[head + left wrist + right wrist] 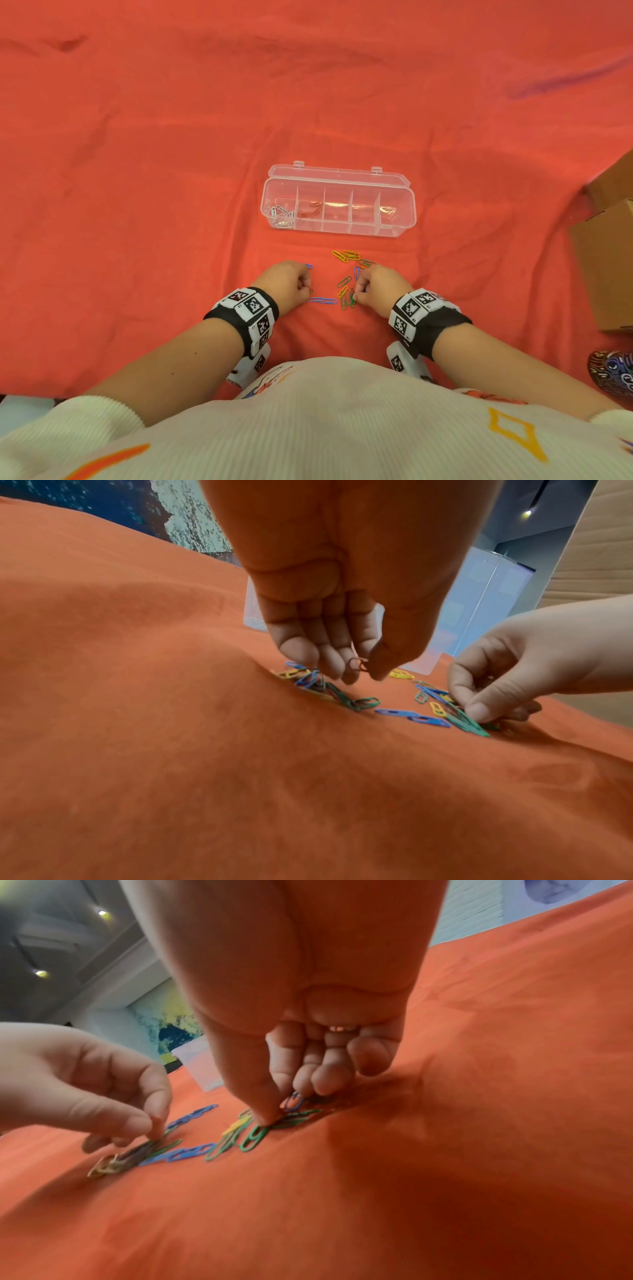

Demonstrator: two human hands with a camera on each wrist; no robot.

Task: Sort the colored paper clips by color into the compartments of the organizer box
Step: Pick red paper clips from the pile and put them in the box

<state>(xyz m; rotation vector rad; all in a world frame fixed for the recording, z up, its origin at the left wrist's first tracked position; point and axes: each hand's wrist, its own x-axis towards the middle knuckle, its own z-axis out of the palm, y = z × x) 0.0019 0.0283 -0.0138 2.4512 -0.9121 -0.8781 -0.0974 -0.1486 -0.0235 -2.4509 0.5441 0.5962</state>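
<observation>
The step in hand looks like picking from the loose pile, with both hands down on the red cloth (171, 171) at once. The left hand (287, 281) has its fingers curled, and in the left wrist view thumb and forefinger pinch a small reddish clip (358, 665) just above the cloth. The right hand (378, 287) is curled too, its thumb tip pressed on the green clips (349, 299) at the near side of the pile; whether it already holds one or only pins it down, I cannot tell. The paper clips (346, 274) lie scattered between and in front of the 2 hands – yellow ones (346, 255) on the far side, 2 blue ones (322, 300) in the near middle. The clear box (337, 202) stands open just beyond the pile, with 5 compartments: silver-white clips in the far left one, a few reddish ones in the next. I judge the task to be at an early stage. The next move probably calls for lifting the pinched clip clear of its neighbours and carrying it to the 2nd compartment from the left, without dragging other clips along. The contents of the right end compartment are hard to read through glare, the left hand covers part of a blue clip (309, 266), and the cardboard boxes (609, 240) on the right are cut off by the edge.
</observation>
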